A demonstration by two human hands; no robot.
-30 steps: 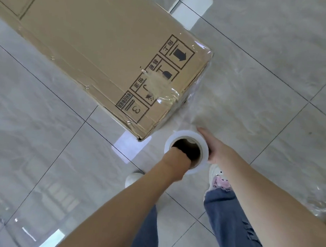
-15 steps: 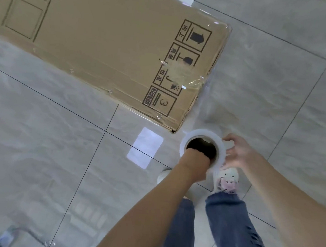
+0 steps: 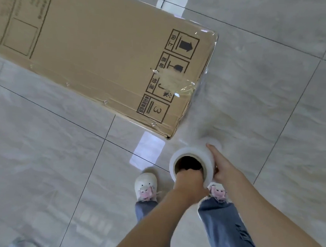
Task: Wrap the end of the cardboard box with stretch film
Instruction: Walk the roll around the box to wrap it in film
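A long cardboard box [image 3: 95, 51] lies flat on the tiled floor, its printed end towards me, with shiny film stuck over the handling symbols. The white stretch film roll [image 3: 175, 159] stands on end just below the box's near corner. My left hand [image 3: 189, 181] has its fingers pushed down into the roll's core and grips the rim. My right hand [image 3: 224, 168] lies against the roll's right side, fingers straight, index finger pointing to the box. A hazy sheet of film [image 3: 199, 114] runs from the roll up along the box's end face.
Grey glossy floor tiles [image 3: 276, 92] surround the box on all sides. My two white shoes [image 3: 146, 185] [image 3: 217, 190] and blue jeans are right under the roll. A scrap of crumpled film [image 3: 20, 242] lies at the bottom left edge.
The roll has moved with both hands from beside the box's end face towards its near corner. My right hand went from spread fingers at the rim to lying flat along the roll.
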